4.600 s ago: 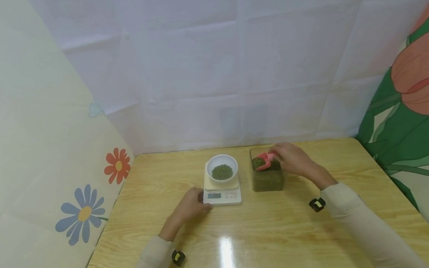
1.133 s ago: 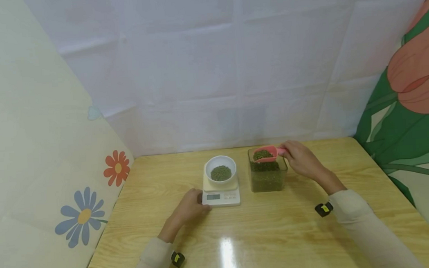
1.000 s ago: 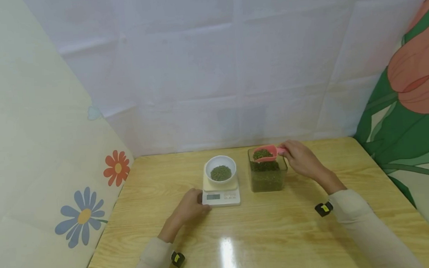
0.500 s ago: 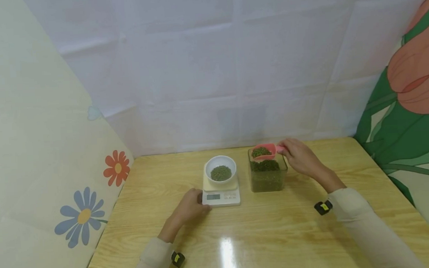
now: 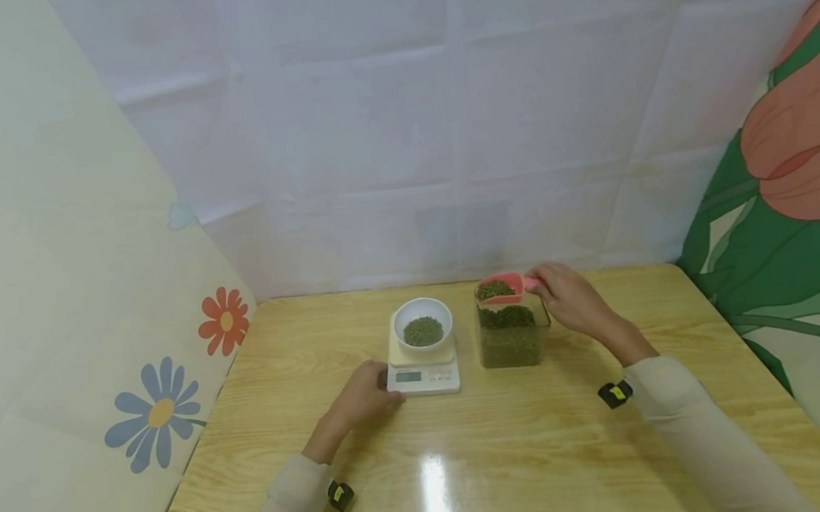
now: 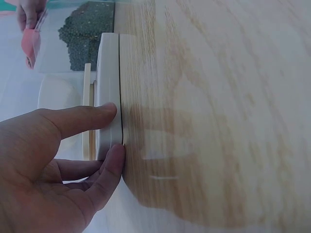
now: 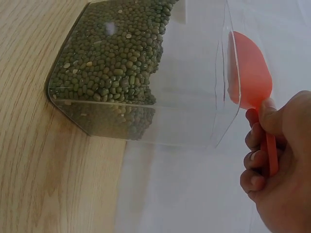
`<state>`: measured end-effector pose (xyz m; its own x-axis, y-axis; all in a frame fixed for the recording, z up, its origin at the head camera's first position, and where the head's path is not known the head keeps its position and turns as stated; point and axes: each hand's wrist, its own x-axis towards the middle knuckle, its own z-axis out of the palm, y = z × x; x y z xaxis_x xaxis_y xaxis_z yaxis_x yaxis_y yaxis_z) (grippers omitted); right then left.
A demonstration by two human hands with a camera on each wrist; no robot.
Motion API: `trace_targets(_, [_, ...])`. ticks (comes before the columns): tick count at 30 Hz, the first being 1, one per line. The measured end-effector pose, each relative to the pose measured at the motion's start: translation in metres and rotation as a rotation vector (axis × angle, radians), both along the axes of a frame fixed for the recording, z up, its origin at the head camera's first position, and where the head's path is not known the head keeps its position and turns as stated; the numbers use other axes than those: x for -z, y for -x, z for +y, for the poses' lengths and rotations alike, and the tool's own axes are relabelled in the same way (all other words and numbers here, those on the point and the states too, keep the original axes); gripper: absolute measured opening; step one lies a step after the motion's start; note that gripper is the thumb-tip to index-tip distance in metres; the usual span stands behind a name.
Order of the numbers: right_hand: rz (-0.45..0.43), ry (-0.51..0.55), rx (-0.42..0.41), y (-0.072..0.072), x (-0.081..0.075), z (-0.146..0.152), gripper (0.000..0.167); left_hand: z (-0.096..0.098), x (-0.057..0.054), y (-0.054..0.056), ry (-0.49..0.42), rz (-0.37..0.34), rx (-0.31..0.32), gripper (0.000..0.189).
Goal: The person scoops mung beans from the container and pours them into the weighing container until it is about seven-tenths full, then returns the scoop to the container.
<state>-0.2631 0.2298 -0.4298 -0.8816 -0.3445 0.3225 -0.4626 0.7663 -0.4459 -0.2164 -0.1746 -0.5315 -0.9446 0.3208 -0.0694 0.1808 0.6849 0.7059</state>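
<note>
Table | left hand grips scale | right hand grips scoop, lifted since earlier

Bench: glossy wood-grain top w/ bright reflection twd. front. Rear: creased white sheet, hung vert. L side: cream sheet w/ blue flower, smaller red flower above. R side: lg. pink tulip print w/ dk. green leaves.
</note>
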Motion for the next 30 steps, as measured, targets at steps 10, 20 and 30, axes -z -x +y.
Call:
trace_targets(10, [0.0, 0.004, -0.017, 0.003, -0.005, -0.006, 0.03, 0.001, -0.002, -0.001, 0.002, -0.002, -0.001, 0.038])
trace_targets(20, [-0.015, 0.015, -0.03, 0.006, -0.008, -0.016, 0.029, 0.0, -0.002, -0.002, 0.013, 0.001, 0.002, 0.039])
trace_targets(30, [0.009, 0.015, -0.043, 0.009, -0.01, -0.026, 0.027, 0.001, -0.003, -0.002, 0.012, 0.003, -0.001, 0.04])
